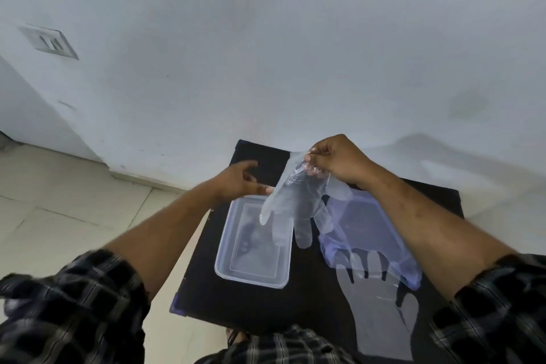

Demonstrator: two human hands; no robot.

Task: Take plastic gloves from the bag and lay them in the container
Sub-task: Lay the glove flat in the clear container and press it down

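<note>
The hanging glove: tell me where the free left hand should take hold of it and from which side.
Judging by its pose, pinch the dangling finger end of the glove. The right hand already pinches the cuff up high, so the fingers hang loose over the container. The left hand sits at the glove's left edge; come in from that side, then lower it flat.

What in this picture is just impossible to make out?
- Head view: how many gloves lie in the container; clear film on clear plastic shows only a dark smudge.
- Whether the held glove is one or several; layers overlap.
- What remains inside the bag; the right hand and forearm cover part.
- The left hand fingertips, blurred.
</note>
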